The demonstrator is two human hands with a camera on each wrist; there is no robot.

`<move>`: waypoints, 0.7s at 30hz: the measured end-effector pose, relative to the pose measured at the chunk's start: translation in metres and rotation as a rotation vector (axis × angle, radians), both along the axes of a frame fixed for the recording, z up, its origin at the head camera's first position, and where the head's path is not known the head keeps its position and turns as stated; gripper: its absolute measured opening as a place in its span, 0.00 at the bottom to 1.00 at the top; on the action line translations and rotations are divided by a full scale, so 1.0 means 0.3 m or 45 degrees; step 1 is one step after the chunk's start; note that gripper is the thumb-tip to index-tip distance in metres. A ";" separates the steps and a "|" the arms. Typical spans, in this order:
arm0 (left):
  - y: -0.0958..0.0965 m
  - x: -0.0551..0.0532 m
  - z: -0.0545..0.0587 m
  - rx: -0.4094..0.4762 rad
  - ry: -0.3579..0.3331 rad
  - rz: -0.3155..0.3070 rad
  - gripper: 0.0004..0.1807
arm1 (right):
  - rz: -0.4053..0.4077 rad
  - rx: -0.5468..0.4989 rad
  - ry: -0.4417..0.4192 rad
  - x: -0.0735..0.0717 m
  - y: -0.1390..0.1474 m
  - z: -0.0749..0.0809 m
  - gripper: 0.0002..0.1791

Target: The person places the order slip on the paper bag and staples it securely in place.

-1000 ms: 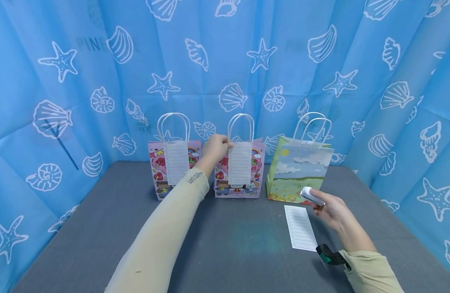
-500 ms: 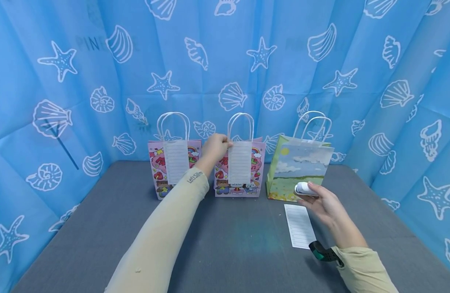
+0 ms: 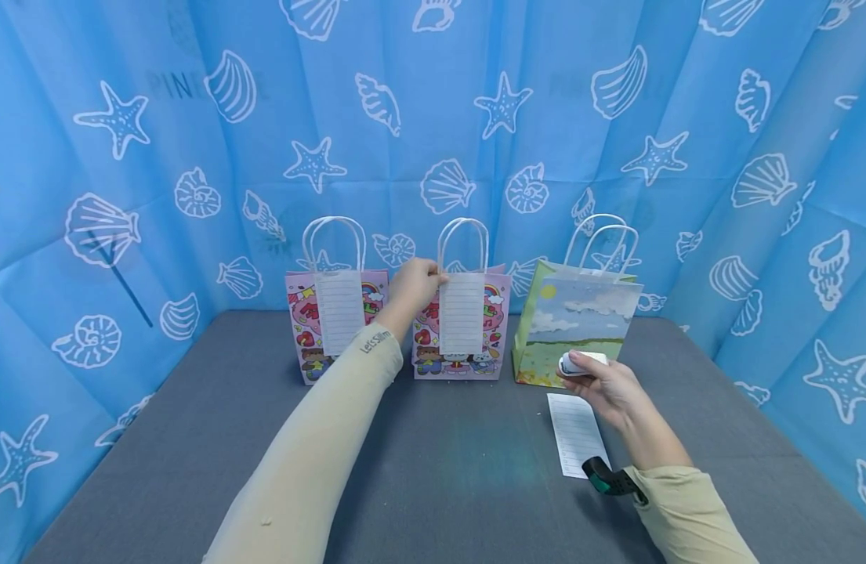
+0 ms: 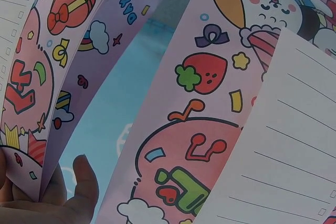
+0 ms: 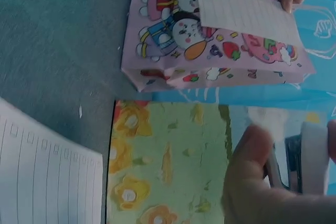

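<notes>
In the head view my left hand (image 3: pixel 414 286) pinches the top edge of a lined paper sheet (image 3: pixel 461 317) against the pink cartoon paper bag (image 3: pixel 425 338) in the middle. The left wrist view shows the fingers (image 4: pixel 88 184) reaching behind that bag's edge. My right hand (image 3: pixel 621 398) holds a small white stapler (image 3: pixel 586 361) between thumb and fingers, in front of the landscape-print bag (image 3: pixel 584 313). Its dark inner part appears in the right wrist view, where the stapler (image 5: pixel 314 156) overlaps that bag. Below, a loose lined sheet (image 3: pixel 572 427) lies on the table.
Another pink bag (image 3: pixel 303 333) stands at left, bearing its own lined sheet (image 3: pixel 339 309) below the white handles. All three bags line up along the back of the grey table (image 3: pixel 440 486), before a blue shell-print curtain (image 3: pixel 404 70). Tiny white bits lie about.
My right hand has moved left and slightly up with the stapler, from beside the landscape bag's lower right corner to in front of it. The left hand stays at the middle bag.
</notes>
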State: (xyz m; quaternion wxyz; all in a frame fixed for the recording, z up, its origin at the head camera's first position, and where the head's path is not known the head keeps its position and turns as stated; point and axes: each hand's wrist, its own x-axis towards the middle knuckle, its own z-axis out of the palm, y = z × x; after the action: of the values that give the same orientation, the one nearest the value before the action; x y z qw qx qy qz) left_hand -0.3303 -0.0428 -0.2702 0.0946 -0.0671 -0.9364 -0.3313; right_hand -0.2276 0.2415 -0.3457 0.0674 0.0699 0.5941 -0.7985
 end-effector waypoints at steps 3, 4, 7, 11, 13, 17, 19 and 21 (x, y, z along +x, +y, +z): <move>0.001 -0.001 -0.001 -0.009 0.005 -0.001 0.13 | -0.031 -0.016 -0.017 0.000 -0.008 0.004 0.18; 0.001 -0.001 -0.001 -0.010 0.005 0.000 0.13 | -0.041 -0.024 -0.027 0.000 -0.011 0.007 0.19; 0.001 -0.001 -0.001 -0.013 0.008 -0.001 0.13 | -0.073 -0.067 -0.052 0.000 -0.019 0.016 0.21; 0.002 -0.003 0.000 -0.009 0.002 -0.002 0.13 | -0.055 -0.142 -0.045 0.002 -0.024 0.027 0.21; 0.002 -0.005 0.001 -0.005 -0.002 -0.001 0.13 | -0.029 -0.189 -0.034 0.002 -0.028 0.032 0.21; 0.002 -0.007 0.002 -0.002 -0.008 0.004 0.14 | 0.001 -0.255 -0.030 -0.002 -0.042 0.038 0.27; 0.003 -0.009 0.001 -0.001 -0.010 0.005 0.15 | 0.007 -0.245 -0.034 -0.005 -0.049 0.039 0.29; 0.003 -0.010 0.000 0.003 -0.016 0.002 0.15 | 0.024 -0.193 -0.024 -0.008 -0.055 0.037 0.28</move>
State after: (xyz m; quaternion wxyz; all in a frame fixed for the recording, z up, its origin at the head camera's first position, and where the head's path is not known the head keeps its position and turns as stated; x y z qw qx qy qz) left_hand -0.3333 -0.0418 -0.2701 0.0890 -0.0643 -0.9367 -0.3326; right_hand -0.2300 0.2249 -0.3345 0.0855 0.0666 0.5317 -0.8399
